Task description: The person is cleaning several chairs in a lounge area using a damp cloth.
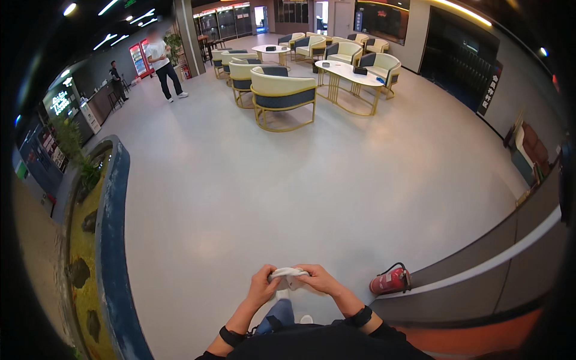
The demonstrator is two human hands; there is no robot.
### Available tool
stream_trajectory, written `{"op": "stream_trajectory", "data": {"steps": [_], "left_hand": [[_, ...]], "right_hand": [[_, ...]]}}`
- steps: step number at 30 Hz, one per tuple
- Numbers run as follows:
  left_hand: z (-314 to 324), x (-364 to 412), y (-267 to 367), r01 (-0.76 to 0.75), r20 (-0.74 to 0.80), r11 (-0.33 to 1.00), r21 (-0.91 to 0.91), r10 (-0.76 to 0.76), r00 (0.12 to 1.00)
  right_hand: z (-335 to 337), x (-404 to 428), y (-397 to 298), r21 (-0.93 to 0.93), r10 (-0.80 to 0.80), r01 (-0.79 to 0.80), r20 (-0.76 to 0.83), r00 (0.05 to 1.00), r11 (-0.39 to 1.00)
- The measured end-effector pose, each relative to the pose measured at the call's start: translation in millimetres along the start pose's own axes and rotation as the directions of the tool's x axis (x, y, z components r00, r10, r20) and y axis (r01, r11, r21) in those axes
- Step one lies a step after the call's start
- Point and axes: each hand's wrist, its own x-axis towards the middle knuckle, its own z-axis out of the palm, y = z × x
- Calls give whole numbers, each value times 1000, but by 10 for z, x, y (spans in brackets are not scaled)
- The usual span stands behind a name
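Observation:
A white cloth [289, 272] is bunched between my two hands, low in the middle of the view, in front of my body. My left hand [262, 285] grips its left end, the thumb pressed on it. At its right end, my right hand [320, 279] pinches it between thumb and fingers. The cloth sags a little between them. Black bands circle both wrists. Below the hands show my jeans leg [280, 309] and white shoes. Whether the cloth is a rag or a glove I cannot tell.
A red fire extinguisher [390, 281] rests by the right wall. Along the left runs a pond with a blue rim [112, 234]. Ahead are cream armchairs [282, 92] and white-topped tables [350, 73]. A person in a white shirt [158, 54] stands back left; another person [116, 80] is near the counter.

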Motion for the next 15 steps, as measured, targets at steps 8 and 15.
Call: {"op": "stream_trajectory", "data": {"steps": [8,15], "left_hand": [[-82,1885,-667,165,273,950,-264,-90,958],[-268,3144,-691,247,511,963,-105,-160,845]], "right_hand": [[-943,1600,-19,206,65,-50,-67,996,977],[-1617,2697,-375,123,105,-97,-61,993,988]]}}
